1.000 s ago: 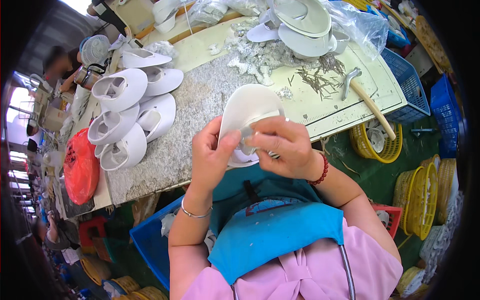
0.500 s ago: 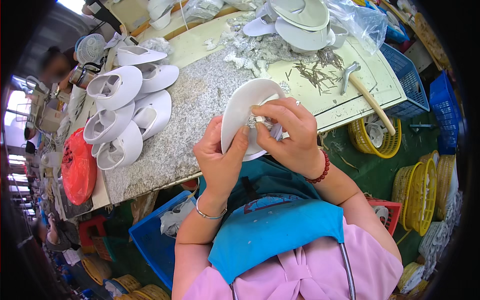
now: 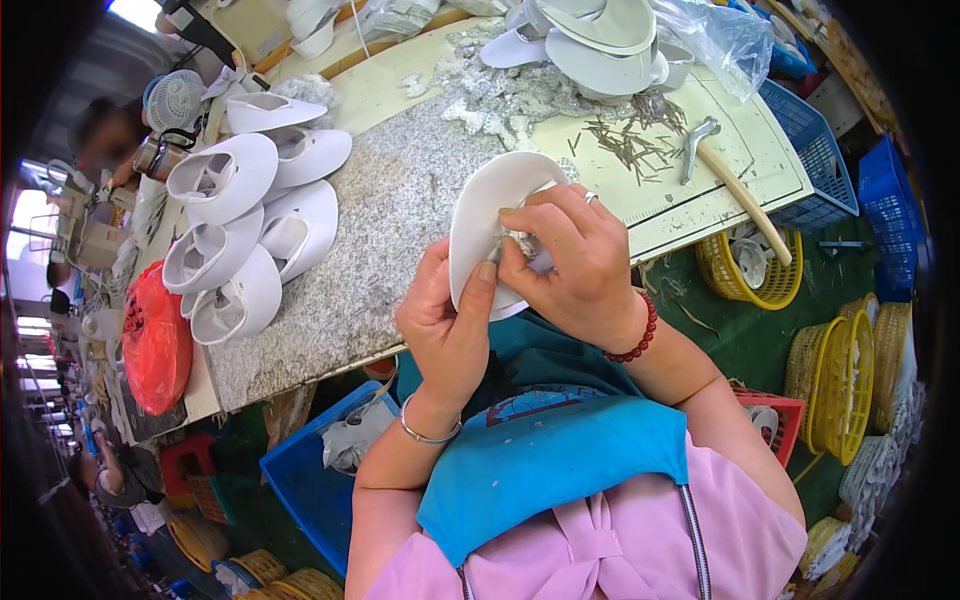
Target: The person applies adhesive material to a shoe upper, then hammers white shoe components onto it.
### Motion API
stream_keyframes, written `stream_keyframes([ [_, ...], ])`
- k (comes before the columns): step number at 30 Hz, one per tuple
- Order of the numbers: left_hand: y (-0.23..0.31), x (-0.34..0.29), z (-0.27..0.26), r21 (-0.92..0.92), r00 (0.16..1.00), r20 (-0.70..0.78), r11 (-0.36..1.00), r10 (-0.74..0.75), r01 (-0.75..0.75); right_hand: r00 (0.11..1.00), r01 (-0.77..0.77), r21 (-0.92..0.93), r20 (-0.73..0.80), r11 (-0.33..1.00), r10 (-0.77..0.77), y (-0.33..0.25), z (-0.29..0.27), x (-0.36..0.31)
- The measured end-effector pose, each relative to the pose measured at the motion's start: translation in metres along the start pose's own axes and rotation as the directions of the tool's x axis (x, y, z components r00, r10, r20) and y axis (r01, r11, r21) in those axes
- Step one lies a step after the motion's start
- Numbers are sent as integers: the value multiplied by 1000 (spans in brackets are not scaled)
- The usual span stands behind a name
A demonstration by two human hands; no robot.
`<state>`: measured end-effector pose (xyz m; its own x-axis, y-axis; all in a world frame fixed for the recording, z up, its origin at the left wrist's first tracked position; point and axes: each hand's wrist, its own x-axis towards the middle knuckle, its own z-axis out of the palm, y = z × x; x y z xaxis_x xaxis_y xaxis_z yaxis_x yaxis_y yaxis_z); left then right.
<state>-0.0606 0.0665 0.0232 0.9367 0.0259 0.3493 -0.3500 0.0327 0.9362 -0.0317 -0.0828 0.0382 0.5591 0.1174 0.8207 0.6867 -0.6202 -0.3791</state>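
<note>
A white visor-shaped piece (image 3: pixel 487 205) with a broad curved brim is held up tilted above the near edge of the worktable. My left hand (image 3: pixel 447 320) grips its lower left rim, thumb on the near face and fingers behind. The fingers of my right hand (image 3: pixel 573 255) are bent into the hollow of the piece, thumb and forefinger close together at a silvery, glittering patch. Whether they pinch a small bit there is hidden. Similar white pieces (image 3: pixel 222 178) lie grouped at the table's left, and more (image 3: pixel 600 62) are stacked at the far side.
Silvery scraps (image 3: pixel 505 110) and thin brown strips (image 3: pixel 630 150) are scattered across the worktable (image 3: pixel 735 205). A wooden-handled hammer (image 3: pixel 735 185) overhangs its right edge. A red plastic bag (image 3: pixel 157 340) sits at the left. Blue crates (image 3: pixel 325 490) and yellow baskets (image 3: pixel 750 285) stand around the table.
My right thumb and forefinger have shifted slightly on the silvery patch; a pale bit visible between them before is now mostly out of sight. The piece has turned a little.
</note>
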Motion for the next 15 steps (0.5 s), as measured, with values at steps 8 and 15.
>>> stream_keyframes([
  [8, 2, -8, -1, 68, 998, 43, 997, -42, 40, 1000, 14, -114, -2, 993, -14, -1, 3, 1],
  [15, -4, -3, 0, 306, 943, 145, 893, 299, -330, 998, 60, -120, -15, 991, -62, -3, 2, 0],
])
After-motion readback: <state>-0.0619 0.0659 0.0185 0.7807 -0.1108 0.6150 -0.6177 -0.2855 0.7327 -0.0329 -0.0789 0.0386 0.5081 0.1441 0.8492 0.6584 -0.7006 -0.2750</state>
